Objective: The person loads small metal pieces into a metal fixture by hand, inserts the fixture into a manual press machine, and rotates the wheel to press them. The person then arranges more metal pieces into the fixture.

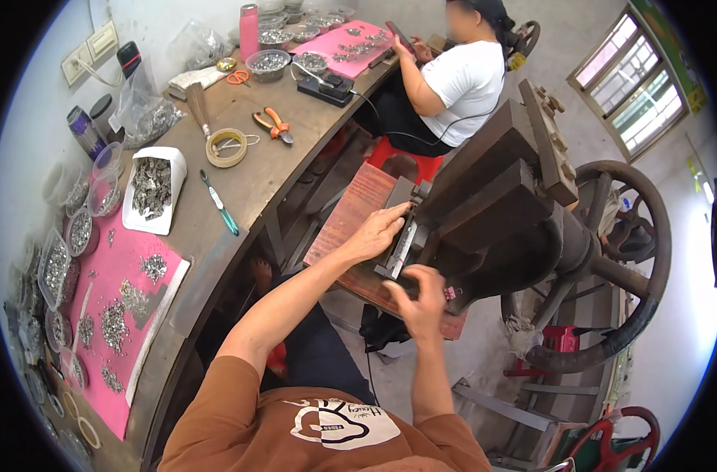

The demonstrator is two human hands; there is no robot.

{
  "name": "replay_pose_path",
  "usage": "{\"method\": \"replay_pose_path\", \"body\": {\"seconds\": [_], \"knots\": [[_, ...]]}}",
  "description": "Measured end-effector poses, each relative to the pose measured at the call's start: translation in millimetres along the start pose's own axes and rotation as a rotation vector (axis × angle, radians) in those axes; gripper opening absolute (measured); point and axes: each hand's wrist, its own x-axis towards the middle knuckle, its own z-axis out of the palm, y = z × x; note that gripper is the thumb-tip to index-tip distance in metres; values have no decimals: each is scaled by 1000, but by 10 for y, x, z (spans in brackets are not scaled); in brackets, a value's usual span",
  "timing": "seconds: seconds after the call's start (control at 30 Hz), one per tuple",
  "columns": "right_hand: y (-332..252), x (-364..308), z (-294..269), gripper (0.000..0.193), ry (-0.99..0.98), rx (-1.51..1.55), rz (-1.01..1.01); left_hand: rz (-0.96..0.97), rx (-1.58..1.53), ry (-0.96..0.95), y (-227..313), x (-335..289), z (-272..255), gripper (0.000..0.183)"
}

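Note:
My left hand [376, 234] lies with its fingers stretched out along the near side of a dark metal die block [405, 245] on the press bed. A narrow, light-coloured strip runs along the top of this block. At the block's lower end is my right hand [423, 303], thumb and curled fingers apart, with nothing visible between them. A small pink clip [452, 293] sits just right of the right hand. The heavy dark screw press [500, 212] rises beyond the block. Under the block is a worn reddish wooden board [346, 211].
The press's large handwheel [657, 259] stands at right. On the left workbench [240, 185] are a white tray [173, 216] of metal pieces, a pink mat [99, 267], orange-handled pliers [275, 126] and a tape roll [227, 147]. A seated person [464, 75] holds a phone at the far side.

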Motion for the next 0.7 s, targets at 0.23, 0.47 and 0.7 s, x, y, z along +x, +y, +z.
{"method": "replay_pose_path", "body": {"seconds": [0.23, 0.47, 0.7], "knots": [[46, -288, -2041, 44, 1128, -326, -77, 97, 121, -188, 287, -603, -152, 98], [438, -367, -2035, 14, 807, -17, 330, 146, 296, -122, 220, -725, -26, 114], [-87, 508, -3000, 30, 499, -93, 454, 184, 370, -135, 271, -535, -52, 114]]}}
